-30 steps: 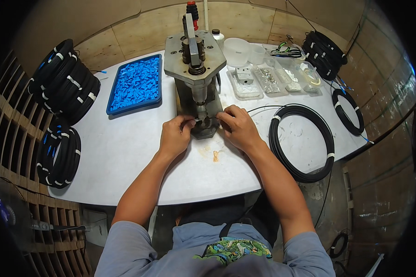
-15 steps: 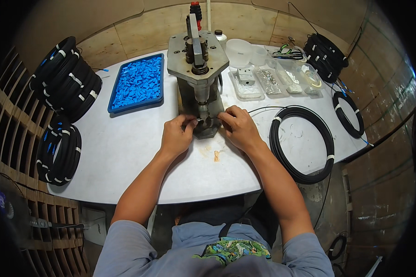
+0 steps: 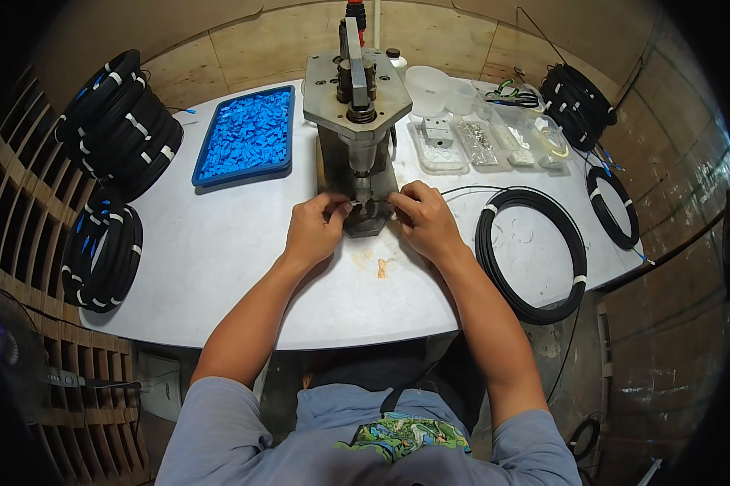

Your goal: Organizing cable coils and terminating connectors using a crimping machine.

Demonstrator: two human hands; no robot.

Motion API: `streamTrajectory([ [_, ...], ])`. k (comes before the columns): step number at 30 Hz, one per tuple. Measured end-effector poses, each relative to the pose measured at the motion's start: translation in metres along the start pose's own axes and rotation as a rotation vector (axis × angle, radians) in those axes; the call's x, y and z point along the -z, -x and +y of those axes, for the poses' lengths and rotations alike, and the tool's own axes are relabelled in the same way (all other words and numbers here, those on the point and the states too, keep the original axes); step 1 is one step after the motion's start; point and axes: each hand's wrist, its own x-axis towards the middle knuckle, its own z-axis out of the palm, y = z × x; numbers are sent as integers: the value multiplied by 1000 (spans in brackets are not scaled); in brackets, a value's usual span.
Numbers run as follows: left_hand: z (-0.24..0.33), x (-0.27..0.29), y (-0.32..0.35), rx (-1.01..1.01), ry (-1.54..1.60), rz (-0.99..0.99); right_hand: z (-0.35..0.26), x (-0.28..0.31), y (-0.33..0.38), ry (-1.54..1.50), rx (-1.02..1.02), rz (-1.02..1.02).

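A metal bench press (image 3: 358, 121) stands in the middle of the table, its vertical ram above a small die at the base. My left hand (image 3: 314, 231) is at the left of the die, thumb and forefinger pinched together on something too small to make out. On the right of the die, my right hand (image 3: 423, 220) pinches a thin black cable (image 3: 462, 189). That cable runs from the large black cable coil (image 3: 485, 263), tied with white bands, lying to the right. What sits between my fingertips under the ram is largely hidden.
A blue tray (image 3: 242, 179) of small blue pieces lies back left. Stacked black coils (image 3: 126, 130) and another coil bundle (image 3: 104, 255) stand at the left edge. Back right are clear trays (image 3: 443, 167) of small parts, a white tub (image 3: 426, 87) and more coils (image 3: 575, 105).
The view has shifted slightly, moving the press a little right and up in the picture. Both hands stay at the die with nearly the same pinches.
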Motion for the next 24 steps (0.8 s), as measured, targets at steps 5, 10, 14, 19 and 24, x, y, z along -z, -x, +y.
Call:
streamTrajectory([
  [5,-2,0,0,-2,-6,8,0,-1,1,5,16,8],
  [10,2,0,0,18,-22,-4,0,1,1,12,4,-2],
  [14,-1,1,0,11,-17,-6,-1,0,0,9,24,10],
  [19,2,0,1,26,14,-18,0,1,2,17,21,18],
  [24,-1,2,1,18,-6,-11,-2,0,2,20,1,-6],
])
